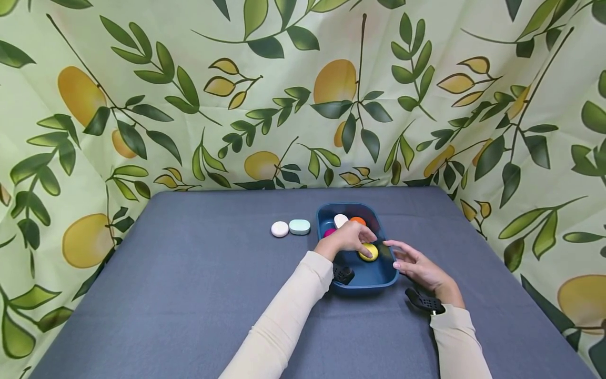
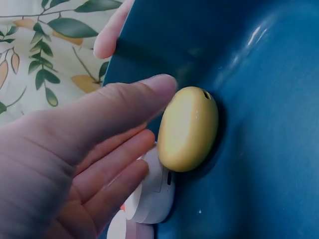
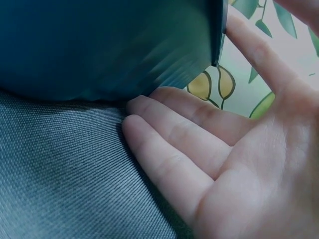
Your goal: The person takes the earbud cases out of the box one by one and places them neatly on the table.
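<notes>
My left hand [image 1: 347,238] reaches into a blue open box [image 1: 362,288]. Its thumb lies against a yellow rounded earbud case [image 2: 188,129], while the other fingers extend beside that case without curling round it. Behind the yellow case, in the left wrist view, stands a white case [image 2: 162,196] with a small slot. My right hand [image 1: 421,268] is at the box's right side, fingers nearly straight. In the right wrist view, several fingertips [image 3: 137,127] meet the lower edge of the box wall, and the index finger reaches up to the rim.
Also inside the box are a white case [image 1: 340,220], an orange round one [image 1: 358,220] and a partly hidden magenta one [image 1: 329,232]. Left of the box, a white round case [image 1: 280,229] and a mint oval case [image 1: 300,227] lie on the grey cloth-covered table [image 1: 189,295].
</notes>
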A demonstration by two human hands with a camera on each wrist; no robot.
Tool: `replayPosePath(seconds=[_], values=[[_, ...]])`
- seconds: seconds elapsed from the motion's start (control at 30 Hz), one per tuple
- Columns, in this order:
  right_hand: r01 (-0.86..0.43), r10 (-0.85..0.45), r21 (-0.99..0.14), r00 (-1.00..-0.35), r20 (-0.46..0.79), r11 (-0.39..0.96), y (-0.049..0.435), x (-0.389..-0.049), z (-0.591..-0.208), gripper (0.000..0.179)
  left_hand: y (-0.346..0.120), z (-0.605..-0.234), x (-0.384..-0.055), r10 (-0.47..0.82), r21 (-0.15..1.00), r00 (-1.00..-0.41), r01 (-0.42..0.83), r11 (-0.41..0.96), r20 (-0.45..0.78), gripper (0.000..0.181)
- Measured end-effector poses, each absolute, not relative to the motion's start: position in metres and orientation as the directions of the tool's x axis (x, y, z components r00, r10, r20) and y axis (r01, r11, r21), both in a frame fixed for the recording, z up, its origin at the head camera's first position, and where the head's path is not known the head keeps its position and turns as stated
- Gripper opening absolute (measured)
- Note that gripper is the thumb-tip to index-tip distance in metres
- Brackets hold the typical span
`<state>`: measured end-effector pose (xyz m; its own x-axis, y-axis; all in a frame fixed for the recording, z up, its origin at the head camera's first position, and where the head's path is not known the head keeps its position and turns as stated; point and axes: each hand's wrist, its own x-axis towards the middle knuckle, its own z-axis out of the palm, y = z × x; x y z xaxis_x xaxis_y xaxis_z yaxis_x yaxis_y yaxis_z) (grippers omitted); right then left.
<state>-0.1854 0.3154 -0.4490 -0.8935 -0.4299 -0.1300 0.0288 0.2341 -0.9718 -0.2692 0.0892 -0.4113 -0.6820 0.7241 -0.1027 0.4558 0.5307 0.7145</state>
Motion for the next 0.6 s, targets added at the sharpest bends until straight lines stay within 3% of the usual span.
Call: replayPosePath(seconds=[0.3,0.6], values=[[0.043,-0.421,-0.969,-0.895,-0.145,0.242,0.3153,-0.1849,-0.4505,0.051,0.09,-0.4135,-0.2707,0.769,0.618,-0.625,0.555,0.556,-0.131,0.044],[0.046,-0.411,-0.966,-0.899,-0.15,0.254,0.3155,-0.1843,-0.4514,0.052,0.0957,-0.4104,-0.2639,0.756,0.431,-0.634,0.644,0.632,-0.163,0.046]])
